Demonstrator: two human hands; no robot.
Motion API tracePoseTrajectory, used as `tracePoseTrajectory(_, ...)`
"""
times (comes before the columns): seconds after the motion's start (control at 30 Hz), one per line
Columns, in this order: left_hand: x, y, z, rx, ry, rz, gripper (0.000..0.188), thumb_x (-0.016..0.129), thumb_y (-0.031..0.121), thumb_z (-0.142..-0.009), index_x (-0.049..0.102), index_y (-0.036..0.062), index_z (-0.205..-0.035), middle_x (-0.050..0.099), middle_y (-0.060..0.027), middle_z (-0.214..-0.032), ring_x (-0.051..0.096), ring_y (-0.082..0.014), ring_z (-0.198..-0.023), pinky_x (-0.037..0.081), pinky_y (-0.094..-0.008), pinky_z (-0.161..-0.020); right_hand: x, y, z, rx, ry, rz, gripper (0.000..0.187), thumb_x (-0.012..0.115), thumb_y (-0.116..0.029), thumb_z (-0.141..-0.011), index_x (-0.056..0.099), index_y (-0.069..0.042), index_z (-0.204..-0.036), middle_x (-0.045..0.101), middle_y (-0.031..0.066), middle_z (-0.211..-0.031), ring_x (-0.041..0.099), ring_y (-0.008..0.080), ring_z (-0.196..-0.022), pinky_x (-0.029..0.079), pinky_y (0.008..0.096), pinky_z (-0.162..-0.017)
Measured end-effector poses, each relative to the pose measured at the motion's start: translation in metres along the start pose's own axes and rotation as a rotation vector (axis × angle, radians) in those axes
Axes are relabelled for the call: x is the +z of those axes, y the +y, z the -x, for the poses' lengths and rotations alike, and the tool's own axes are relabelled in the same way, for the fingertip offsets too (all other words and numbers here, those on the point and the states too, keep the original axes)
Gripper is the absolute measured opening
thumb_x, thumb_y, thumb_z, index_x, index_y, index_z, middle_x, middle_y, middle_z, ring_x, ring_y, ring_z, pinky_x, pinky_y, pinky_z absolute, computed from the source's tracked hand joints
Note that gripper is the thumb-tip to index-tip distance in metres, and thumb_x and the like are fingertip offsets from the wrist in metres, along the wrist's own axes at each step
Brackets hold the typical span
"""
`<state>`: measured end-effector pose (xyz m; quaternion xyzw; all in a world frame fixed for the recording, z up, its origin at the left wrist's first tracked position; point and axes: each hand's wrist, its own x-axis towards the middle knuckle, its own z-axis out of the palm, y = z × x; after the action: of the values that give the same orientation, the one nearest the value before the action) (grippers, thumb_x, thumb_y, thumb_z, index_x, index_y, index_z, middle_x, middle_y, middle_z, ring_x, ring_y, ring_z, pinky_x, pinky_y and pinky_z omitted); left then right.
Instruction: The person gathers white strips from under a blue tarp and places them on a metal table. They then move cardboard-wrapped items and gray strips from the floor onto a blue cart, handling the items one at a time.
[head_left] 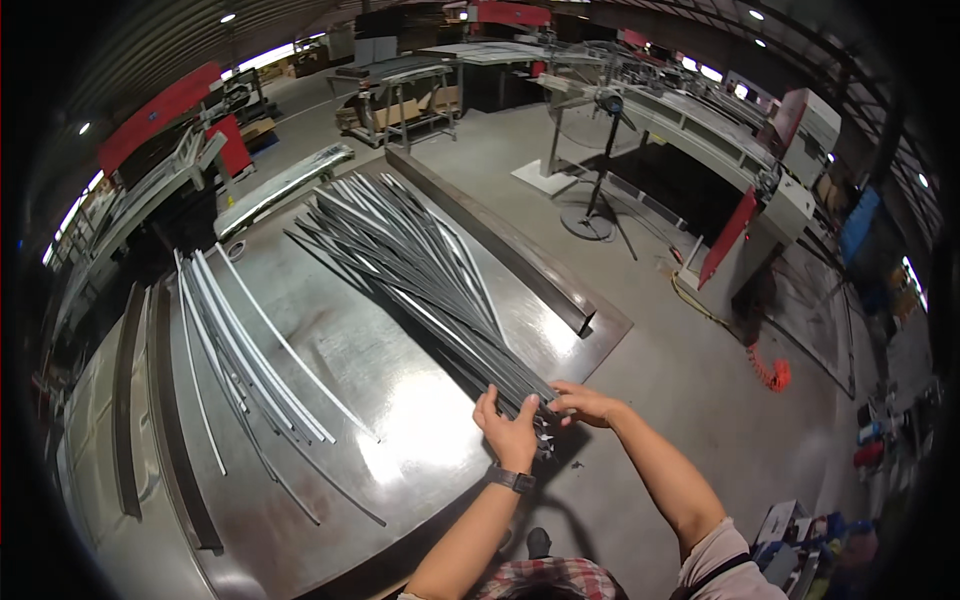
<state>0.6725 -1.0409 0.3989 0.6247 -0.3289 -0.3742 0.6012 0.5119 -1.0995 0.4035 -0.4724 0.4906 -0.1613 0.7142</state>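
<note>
Bundle end is hidden behind both hands. Left hand [510, 432] and right hand [583, 402] fingers clasp the metal strip bundle [420, 270] at the table [400, 420] edge.

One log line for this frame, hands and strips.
left hand: gripping near end of dark strip bundle | right hand: on same end | light strips: loose, left on steel table
</note>
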Motion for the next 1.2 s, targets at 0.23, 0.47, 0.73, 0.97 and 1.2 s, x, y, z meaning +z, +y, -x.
tracePoseTrajectory(0.23,-0.026,0.006,-0.047,-0.067,-0.021,0.157,0.07,0.077,0.022,-0.073,0.041,-0.0046,-0.127,0.035,-0.0164,-0.127,0.039,-0.0301,-0.12,0.032,-0.0403,-0.101,0.047,-0.024,-0.031,-0.234,0.225,0.203,0.101,0.067,-0.064,-0.064,0.032,-0.006,-0.14,0.027,0.023,-0.143,0.027,0.0319,-0.133,0.029,0.0467,-0.102)
tracePoseTrajectory(0.47,-0.066,-0.072,0.114,0.107,-0.491,-0.428,0.084,0.057,0.041,-0.087,0.015,-0.0102,-0.138,0.005,-0.0319,-0.144,0.01,-0.0425,-0.134,0.016,-0.0424,-0.11,0.104,0.157,0.137,-0.404,0.887,0.778,0.071,0.062,-0.047,-0.079,0.044,0.0,-0.129,0.039,0.0276,-0.133,0.035,0.0418,-0.126,0.031,0.0468,-0.103)
tracePoseTrajectory(0.73,-0.095,-0.176,0.333,-0.341,-2.063,-0.659,0.04,0.06,0.019,-0.086,0.054,-0.004,-0.118,0.062,-0.0144,-0.105,0.056,-0.0213,-0.098,0.046,-0.0321,-0.086,0.33,0.532,0.462,0.506,1.403,0.152,0.034,0.063,-0.028,-0.073,0.062,-0.004,-0.098,0.057,0.0162,-0.105,0.052,0.0325,-0.103,0.04,0.0421,-0.092)
tracePoseTrajectory(0.97,-0.045,-0.204,0.566,0.118,-2.352,-0.744,0.044,0.063,0.024,-0.084,0.056,-0.0075,-0.114,0.063,-0.019,-0.105,0.059,-0.0258,-0.101,0.045,-0.0332,-0.088,0.517,0.631,0.614,0.829,1.967,-0.316,0.03,0.056,-0.033,-0.076,0.065,-0.004,-0.074,0.06,0.0199,-0.085,0.056,0.0377,-0.086,0.045,0.0478,-0.078)
tracePoseTrajectory(1.2,-0.081,-0.214,0.789,0.155,-2.775,-0.776,0.038,0.06,0.025,-0.083,0.058,-0.0022,-0.11,0.062,-0.0134,-0.105,0.06,-0.0221,-0.096,0.048,-0.032,-0.083,0.56,0.717,0.686,0.784,1.881,-0.804,0.044,0.057,-0.045,-0.079,0.065,-0.003,-0.074,0.063,0.0167,-0.08,0.059,0.0309,-0.086,0.046,0.0446,-0.073)
